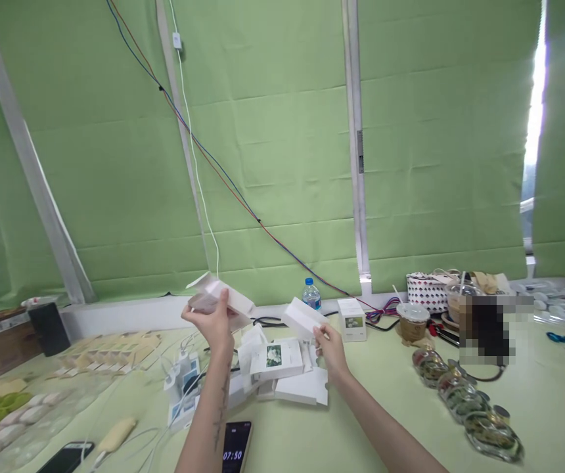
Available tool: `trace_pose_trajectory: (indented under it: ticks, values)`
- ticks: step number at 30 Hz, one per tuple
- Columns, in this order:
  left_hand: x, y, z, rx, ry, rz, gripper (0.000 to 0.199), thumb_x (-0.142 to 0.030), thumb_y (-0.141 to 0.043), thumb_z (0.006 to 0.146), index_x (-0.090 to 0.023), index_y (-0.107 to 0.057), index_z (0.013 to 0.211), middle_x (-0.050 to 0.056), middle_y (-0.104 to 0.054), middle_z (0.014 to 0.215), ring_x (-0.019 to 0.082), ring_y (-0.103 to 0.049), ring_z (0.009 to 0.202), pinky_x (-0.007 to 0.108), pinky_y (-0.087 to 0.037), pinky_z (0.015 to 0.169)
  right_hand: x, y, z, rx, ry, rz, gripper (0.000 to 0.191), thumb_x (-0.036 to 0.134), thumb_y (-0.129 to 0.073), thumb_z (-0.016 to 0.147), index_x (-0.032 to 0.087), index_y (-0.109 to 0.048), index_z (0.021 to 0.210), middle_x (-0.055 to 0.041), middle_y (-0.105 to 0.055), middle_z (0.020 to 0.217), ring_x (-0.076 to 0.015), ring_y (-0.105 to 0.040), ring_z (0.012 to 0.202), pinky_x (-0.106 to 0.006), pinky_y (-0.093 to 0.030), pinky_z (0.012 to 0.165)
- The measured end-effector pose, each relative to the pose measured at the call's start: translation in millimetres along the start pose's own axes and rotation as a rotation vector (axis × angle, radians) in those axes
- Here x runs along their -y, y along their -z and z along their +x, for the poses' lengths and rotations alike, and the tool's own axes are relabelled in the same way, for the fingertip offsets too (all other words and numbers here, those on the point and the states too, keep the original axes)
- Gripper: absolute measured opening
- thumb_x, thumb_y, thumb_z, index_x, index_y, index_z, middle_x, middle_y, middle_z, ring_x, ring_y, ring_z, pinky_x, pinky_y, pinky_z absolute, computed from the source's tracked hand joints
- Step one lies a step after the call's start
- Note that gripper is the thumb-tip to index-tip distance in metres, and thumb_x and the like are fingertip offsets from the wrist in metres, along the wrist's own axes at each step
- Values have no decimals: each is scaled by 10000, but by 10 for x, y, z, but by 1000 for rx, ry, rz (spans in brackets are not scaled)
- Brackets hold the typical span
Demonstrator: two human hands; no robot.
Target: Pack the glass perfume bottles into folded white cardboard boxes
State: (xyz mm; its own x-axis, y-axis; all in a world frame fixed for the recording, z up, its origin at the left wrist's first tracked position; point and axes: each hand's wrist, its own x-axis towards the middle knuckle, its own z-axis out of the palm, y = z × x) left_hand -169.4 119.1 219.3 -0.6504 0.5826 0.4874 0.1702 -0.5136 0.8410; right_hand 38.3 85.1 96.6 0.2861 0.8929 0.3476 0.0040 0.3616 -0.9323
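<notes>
My left hand grips an open white carton, raised above the table, with a flap sticking out at its upper left. Between the thumb and fingers of my right hand is a white box piece, tilted and also raised. The two pieces are apart. Below and between my hands lies a pile of white boxes and folded card; one box bears a picture of white flowers. A small upright white box stands behind my right hand.
A phone lies at the front beside my left forearm. Cables and a power strip are left of it. Glass jars line the right side, behind them a cup. A water bottle stands at the back.
</notes>
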Motion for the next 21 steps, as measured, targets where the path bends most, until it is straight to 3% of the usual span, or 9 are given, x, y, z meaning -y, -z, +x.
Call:
trace_pose_trajectory:
  ticks: [2, 5, 9, 12, 14, 17, 19, 21]
  values:
    - [30, 28, 10, 110, -48, 157, 794, -480, -790, 599, -261, -294, 1179, 116, -522, 1217, 282, -540, 1134, 429, -478, 895, -77, 0, 14, 25, 53, -137, 392, 582, -510, 780, 201, -556, 698, 21, -526, 592, -143, -515, 519, -248, -427, 456]
    - [171, -34, -131, 370, -94, 391, 693, -472, -839, 492, -229, -479, 1032, 118, -627, 1066, 369, -586, 1068, 517, -416, 935, -136, 118, 93, 0, 142, -397, 222, 343, -488, 848, 189, -643, 885, -51, -644, 856, -202, -607, 770, -324, -494, 702]
    - [472, -150, -376, 668, -138, 614, 573, -510, -815, 465, -213, -584, 897, 158, -682, 1039, 428, -584, 1086, 603, -313, 985, -162, 494, 366, -90, 180, -810, 309, 107, -455, 851, 159, -624, 1105, -150, -586, 1148, -289, -513, 1110, -426, -407, 924]
    - [666, -188, -493, 800, -169, 723, 678, -485, -853, 347, -207, -617, 920, 216, -662, 1129, 489, -521, 1155, 689, -225, 988, -204, 779, 600, -104, 155, -1099, 292, 160, -571, 867, 158, -596, 1158, -135, -555, 1231, -297, -502, 1157, -479, -409, 943]
    - [729, -197, -547, 837, -225, 762, 711, -512, -832, 399, -212, -613, 1006, 235, -602, 1243, 489, -422, 1257, 715, -122, 1015, -245, 909, 713, -86, 146, -1248, 297, 269, -594, 894, 173, -573, 1174, -86, -562, 1243, -251, -555, 1108, -472, -457, 919]
    - [699, -202, -643, 840, -349, 765, 652, -514, -747, 594, -199, -573, 1138, 230, -504, 1359, 437, -242, 1380, 689, 31, 1055, -296, 1001, 805, -41, 176, -1399, 318, 318, -581, 911, 175, -560, 1194, -75, -579, 1233, -222, -600, 1049, -445, -504, 878]
    - [623, -204, -742, 837, -430, 737, 551, -443, -680, 709, -198, -547, 1185, 202, -481, 1379, 395, -168, 1413, 658, 64, 1078, -305, 1014, 819, -7, 215, -1457, 320, 313, -580, 912, 175, -557, 1200, -77, -581, 1231, -220, -604, 1042, -440, -511, 870]
    - [546, -209, -881, 857, -492, 688, 428, -352, -599, 795, -215, -538, 1196, 157, -501, 1350, 352, -173, 1416, 626, 13, 1109, -291, 1015, 792, 39, 264, -1486, 315, 317, -578, 913, 175, -561, 1194, -75, -585, 1224, -216, -607, 1035, -436, -513, 867]
